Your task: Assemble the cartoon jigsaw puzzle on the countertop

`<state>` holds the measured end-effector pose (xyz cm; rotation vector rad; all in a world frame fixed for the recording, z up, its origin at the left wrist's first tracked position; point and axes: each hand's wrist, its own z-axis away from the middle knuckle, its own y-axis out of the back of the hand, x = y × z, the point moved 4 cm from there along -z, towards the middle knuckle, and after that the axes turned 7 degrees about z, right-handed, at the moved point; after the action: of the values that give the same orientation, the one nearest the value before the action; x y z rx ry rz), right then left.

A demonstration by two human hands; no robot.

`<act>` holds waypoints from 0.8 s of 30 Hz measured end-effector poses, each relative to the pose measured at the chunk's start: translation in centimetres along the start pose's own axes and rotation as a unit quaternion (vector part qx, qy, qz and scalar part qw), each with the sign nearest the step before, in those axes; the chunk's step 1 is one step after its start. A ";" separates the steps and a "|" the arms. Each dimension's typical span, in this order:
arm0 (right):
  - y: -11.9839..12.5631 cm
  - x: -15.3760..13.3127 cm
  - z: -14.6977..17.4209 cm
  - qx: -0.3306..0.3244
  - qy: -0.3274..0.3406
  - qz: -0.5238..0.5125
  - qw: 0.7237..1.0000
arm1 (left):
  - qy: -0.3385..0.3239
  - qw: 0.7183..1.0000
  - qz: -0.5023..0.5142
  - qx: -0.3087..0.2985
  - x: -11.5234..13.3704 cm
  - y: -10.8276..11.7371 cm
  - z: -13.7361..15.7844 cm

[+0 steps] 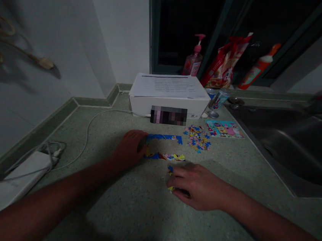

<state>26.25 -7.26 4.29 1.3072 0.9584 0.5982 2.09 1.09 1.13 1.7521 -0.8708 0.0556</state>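
My left hand (129,148) is curved around the left end of a partly joined jigsaw puzzle (160,156), its thumb and fingers touching the border strips. The blue top strip (165,137) and the colourful bottom strip lie apart with bare counter between them. Nearer to me and to the right, my right hand (197,185) is closed over a short section of puzzle pieces (170,170) on the counter; the fingers hide most of it. A heap of loose puzzle pieces (198,139) lies beyond my right hand, beside a bright cartoon picture card (225,129).
A white box (142,102) with printed paper on top stands at the back, a blurred-out dark object before it. Sink (290,149) at right; can (220,100), pump bottle (194,62), red bag (227,62) and orange bottle (255,73) behind. A power strip (25,175) with cables lies left.
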 end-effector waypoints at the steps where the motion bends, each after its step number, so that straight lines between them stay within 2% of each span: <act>1: 0.0 0.0 0.0 -0.001 0.001 -0.002 1.000 | -0.003 1.000 0.000 0.002 0.0 0.0 0.0; 16: 0.0 0.1 0.1 -0.015 0.006 0.004 1.000 | -0.002 1.000 -0.002 -0.004 -0.1 0.0 0.0; 24: 0.4 0.1 0.0 -0.011 -0.022 -0.001 1.000 | 0.000 1.000 0.002 -0.002 -0.1 0.0 0.0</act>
<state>26.37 -7.11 4.62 1.2960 0.9139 0.5748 2.03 1.13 1.14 1.7459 -0.8743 0.0562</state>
